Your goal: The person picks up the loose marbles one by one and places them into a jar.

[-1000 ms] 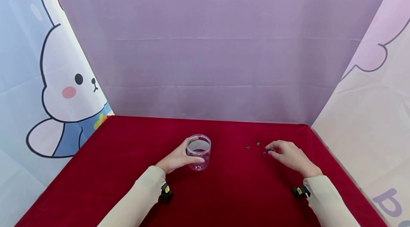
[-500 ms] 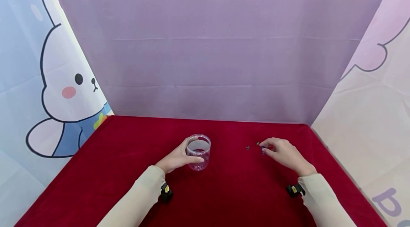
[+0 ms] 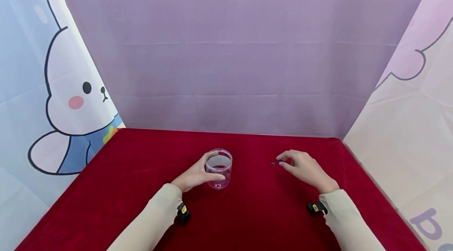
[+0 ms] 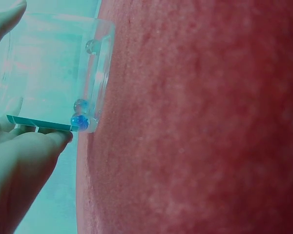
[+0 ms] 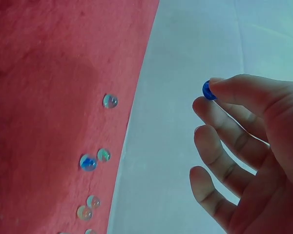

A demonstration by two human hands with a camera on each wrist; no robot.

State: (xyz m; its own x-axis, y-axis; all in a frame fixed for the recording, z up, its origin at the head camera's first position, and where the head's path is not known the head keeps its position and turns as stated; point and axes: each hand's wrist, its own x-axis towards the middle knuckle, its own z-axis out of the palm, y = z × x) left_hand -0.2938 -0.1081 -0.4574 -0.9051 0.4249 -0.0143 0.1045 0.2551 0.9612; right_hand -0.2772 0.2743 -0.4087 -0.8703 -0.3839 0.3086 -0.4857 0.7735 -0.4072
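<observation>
Fingers (image 3: 216, 177) of the left hand (image 3: 194, 176) grip a clear jar (image 3: 221, 168), the right hand (image 3: 306, 169) pinching a blue marble (image 3: 280, 161) nearer the desk's (image 3: 262, 203) far right corner, as the left wrist view shows three marbles (image 4: 79, 122) inside, the right several loose marbles (image 5: 88, 163).

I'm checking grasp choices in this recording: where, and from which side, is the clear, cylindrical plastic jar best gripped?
Likely best: grip the jar by its side wall, coming from the person's left, thumb near and fingers round the far side. It is upright and round-walled, so a wrapping grasp fits and leaves the mouth free. The left hand holds it this way.
</observation>
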